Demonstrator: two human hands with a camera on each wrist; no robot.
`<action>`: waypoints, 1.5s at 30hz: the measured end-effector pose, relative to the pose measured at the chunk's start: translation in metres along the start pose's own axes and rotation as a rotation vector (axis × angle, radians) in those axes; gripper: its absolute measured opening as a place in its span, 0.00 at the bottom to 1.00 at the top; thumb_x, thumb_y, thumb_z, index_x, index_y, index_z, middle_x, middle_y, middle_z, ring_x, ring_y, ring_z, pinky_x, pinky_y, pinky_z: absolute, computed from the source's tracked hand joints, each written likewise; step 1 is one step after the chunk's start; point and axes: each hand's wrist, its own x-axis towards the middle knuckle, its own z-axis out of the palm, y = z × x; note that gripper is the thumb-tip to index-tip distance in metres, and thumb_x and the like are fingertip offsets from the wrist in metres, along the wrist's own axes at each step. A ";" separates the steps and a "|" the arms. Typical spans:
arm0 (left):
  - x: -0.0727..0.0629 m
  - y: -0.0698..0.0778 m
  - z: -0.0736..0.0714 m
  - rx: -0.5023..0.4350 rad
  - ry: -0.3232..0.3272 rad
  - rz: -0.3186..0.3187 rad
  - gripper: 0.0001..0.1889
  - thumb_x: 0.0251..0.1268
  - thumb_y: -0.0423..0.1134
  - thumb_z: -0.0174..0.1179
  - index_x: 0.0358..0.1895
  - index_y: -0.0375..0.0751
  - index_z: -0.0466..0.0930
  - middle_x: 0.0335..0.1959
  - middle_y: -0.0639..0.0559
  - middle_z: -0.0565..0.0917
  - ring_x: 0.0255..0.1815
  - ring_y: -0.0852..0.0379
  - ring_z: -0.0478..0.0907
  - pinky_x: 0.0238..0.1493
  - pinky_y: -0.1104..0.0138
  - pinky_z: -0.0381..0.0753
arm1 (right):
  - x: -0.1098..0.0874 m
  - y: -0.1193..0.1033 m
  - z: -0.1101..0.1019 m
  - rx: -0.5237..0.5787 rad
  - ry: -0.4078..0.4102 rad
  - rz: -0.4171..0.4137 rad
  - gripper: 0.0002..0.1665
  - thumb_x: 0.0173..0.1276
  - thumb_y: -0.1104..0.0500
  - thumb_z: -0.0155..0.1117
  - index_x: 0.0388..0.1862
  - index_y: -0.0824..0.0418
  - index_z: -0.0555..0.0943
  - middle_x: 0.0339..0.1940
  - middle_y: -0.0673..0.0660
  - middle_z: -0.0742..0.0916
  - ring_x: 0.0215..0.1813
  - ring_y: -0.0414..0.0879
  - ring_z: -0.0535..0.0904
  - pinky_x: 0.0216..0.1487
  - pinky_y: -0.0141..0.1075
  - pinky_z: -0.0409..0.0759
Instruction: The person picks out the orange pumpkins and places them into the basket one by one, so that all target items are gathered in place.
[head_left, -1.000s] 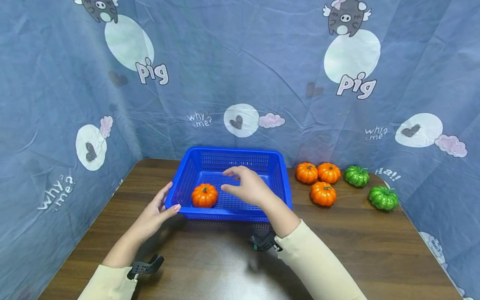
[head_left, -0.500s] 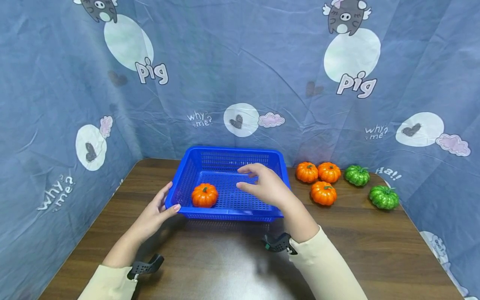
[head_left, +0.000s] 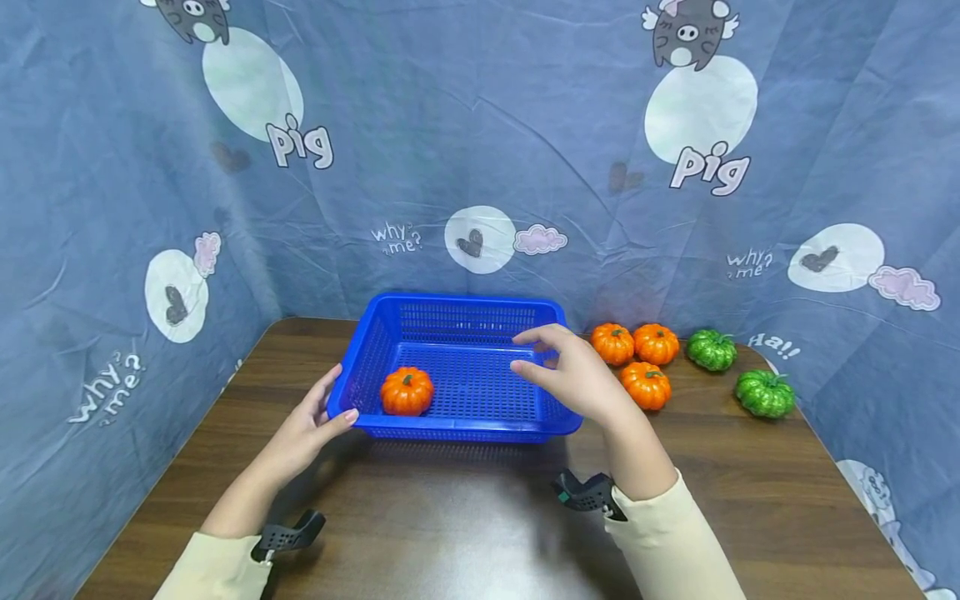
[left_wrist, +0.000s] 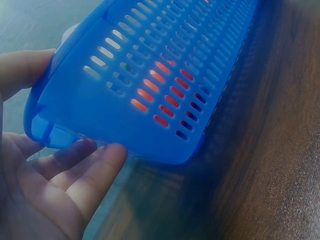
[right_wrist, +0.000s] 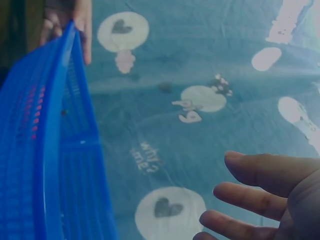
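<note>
A blue plastic basket (head_left: pixel 450 423) with slotted walls stands on the wooden table, one orange pumpkin (head_left: pixel 407 392) lying inside near its front left. My left hand (head_left: pixel 311 421) grips the basket's front left corner, thumb over the rim and fingers on the outside. In the left wrist view the fingers (left_wrist: pixel 102 172) reach under the rim at the corner, and orange shows through the slots. Above the basket's right side hovers my right hand (head_left: pixel 573 375), fingers spread and holding nothing. The right wrist view has the same right hand (right_wrist: pixel 265 195) apart from the basket wall.
Right of the basket sit several orange pumpkins, the front one (head_left: pixel 647 386) partly overlapped by my right hand. Farther right are two green pumpkins, one at the back (head_left: pixel 711 350) and one nearer (head_left: pixel 765 394). A blue printed cloth (head_left: pixel 480 150) hangs behind and beside the table.
My right hand has moved rightward from over the basket's middle to over its right rim, staying empty. The left hand, basket and pumpkins have kept their places.
</note>
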 end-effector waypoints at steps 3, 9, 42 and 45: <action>0.000 0.001 0.000 0.004 0.002 -0.005 0.43 0.75 0.41 0.57 0.82 0.43 0.38 0.76 0.27 0.56 0.70 0.29 0.66 0.62 0.49 0.71 | -0.004 0.004 -0.007 -0.016 0.019 0.008 0.20 0.68 0.52 0.70 0.56 0.56 0.83 0.58 0.55 0.83 0.60 0.55 0.78 0.59 0.48 0.80; -0.001 0.001 0.001 0.011 0.008 -0.006 0.43 0.75 0.40 0.57 0.82 0.42 0.38 0.75 0.26 0.57 0.69 0.30 0.67 0.62 0.54 0.74 | -0.013 0.015 -0.017 -0.051 0.053 0.045 0.21 0.67 0.51 0.70 0.57 0.55 0.83 0.58 0.55 0.83 0.55 0.54 0.79 0.55 0.51 0.79; 0.001 0.000 0.000 0.008 0.012 -0.004 0.43 0.75 0.39 0.57 0.82 0.41 0.38 0.72 0.26 0.61 0.66 0.31 0.70 0.57 0.69 0.78 | -0.048 0.101 -0.051 -0.126 0.351 0.101 0.16 0.71 0.60 0.66 0.53 0.67 0.82 0.52 0.65 0.84 0.53 0.61 0.81 0.53 0.55 0.82; 0.002 0.000 0.000 0.010 0.009 -0.005 0.43 0.75 0.40 0.57 0.82 0.42 0.38 0.73 0.26 0.61 0.67 0.31 0.70 0.58 0.68 0.78 | -0.051 0.110 -0.053 -0.141 0.361 0.110 0.16 0.70 0.60 0.67 0.53 0.67 0.82 0.51 0.65 0.84 0.54 0.61 0.81 0.51 0.52 0.83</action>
